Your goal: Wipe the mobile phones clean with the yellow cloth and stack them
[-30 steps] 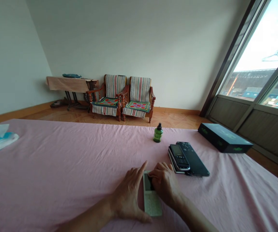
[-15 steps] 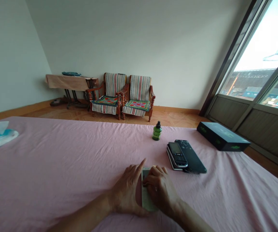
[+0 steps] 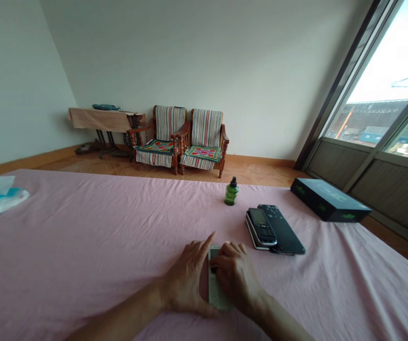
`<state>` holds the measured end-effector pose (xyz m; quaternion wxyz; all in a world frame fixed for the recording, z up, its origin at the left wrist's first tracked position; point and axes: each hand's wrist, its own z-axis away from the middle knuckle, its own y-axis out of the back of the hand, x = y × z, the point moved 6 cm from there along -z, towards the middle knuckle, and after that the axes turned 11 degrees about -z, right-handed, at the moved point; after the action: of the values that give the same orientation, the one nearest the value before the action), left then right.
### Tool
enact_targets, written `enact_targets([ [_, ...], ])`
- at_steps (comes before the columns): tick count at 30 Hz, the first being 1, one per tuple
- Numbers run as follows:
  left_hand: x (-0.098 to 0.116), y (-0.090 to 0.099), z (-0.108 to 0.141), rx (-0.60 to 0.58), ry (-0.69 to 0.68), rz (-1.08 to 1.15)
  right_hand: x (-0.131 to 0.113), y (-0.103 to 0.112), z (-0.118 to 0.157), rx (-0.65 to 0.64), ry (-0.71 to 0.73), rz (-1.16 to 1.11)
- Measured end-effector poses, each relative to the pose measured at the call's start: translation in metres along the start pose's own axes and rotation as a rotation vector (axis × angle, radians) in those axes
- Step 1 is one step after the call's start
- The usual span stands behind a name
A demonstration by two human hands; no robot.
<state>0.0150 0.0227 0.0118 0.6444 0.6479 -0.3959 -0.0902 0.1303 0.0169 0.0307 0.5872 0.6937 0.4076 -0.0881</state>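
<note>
Two bare hands on one flat device, a pale slab that looks like a phone (image 3: 217,296), lying face up on the pink cloth (image 3: 83,237) at near centre, long axis running away from the person. Dark screen area visible near its far end; lower part pale.

Left hand (image 3: 184,272): thumb and forefinger spread wide along the device's left side, forefinger up by the far corner, thumb down by the near end. Posture reads as bracing; firm contact along the whole edge not confirmed. Right hand (image 3: 238,274): fingers curled and bunched over the screen and right side. Cannot tell whether they pinch something or only press; the fingertips are hidden.

Handling estimate: light, stiff, thin; glossy face probably slippery, glass likely fragile under point pressure or a twist. Cloth beneath is soft and wrinkled, so the slab may slide or drag folds if pushed sideways. Best hold: both long edges, thumb against fingers, off the screen; bracing the near end should resist sliding.

Surroundings: keypad phone (image 3: 262,227) on a stack to the right, overlapping a dark slab (image 3: 287,234); green bottle (image 3: 231,193) upright beyond; black box (image 3: 330,201) far right; tissue packet (image 3: 7,203) at the left edge, well apart from both hands.
</note>
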Motion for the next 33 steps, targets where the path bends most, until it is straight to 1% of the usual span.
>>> enact_targets([
  [2, 0.000, 0.000, 0.001, -0.009, -0.002, -0.003, 0.004, 0.001, -0.010, 0.014, -0.009, 0.011],
  [4, -0.001, 0.000, 0.001, -0.012, 0.001, 0.001, 0.004, 0.002, -0.013, 0.019, -0.013, 0.012],
  [6, -0.001, 0.000, 0.001, -0.007, 0.007, 0.004, 0.000, 0.001, -0.007, 0.015, -0.007, 0.005],
  [10, 0.001, 0.001, 0.000, 0.009, -0.002, 0.010, -0.009, 0.000, 0.016, 0.006, 0.050, -0.063],
  [13, 0.002, 0.002, 0.000, -0.008, 0.000, 0.010, -0.001, 0.002, 0.023, 0.046, 0.041, -0.056],
  [17, 0.000, 0.000, 0.001, -0.036, 0.013, 0.011, 0.023, 0.013, 0.015, 0.161, -0.022, 0.014],
  [20, -0.002, -0.001, 0.000, -0.032, 0.002, 0.010, 0.030, 0.017, 0.008, 0.176, -0.020, 0.043],
  [23, -0.003, -0.002, 0.000, -0.022, 0.004, 0.013, 0.027, 0.015, 0.003, 0.152, -0.028, 0.085],
  [26, -0.003, -0.002, -0.001, -0.022, 0.021, 0.018, 0.016, 0.006, -0.005, 0.114, -0.016, 0.122],
  [29, -0.003, -0.002, -0.002, -0.031, 0.048, 0.015, 0.007, -0.004, -0.012, 0.086, 0.013, 0.111],
  [31, -0.003, 0.000, -0.002, -0.042, 0.079, -0.002, 0.006, -0.005, -0.014, 0.080, 0.022, 0.096],
  [33, -0.002, 0.002, -0.003, -0.068, 0.100, -0.025, 0.011, -0.001, -0.013, 0.091, -0.005, 0.097],
])
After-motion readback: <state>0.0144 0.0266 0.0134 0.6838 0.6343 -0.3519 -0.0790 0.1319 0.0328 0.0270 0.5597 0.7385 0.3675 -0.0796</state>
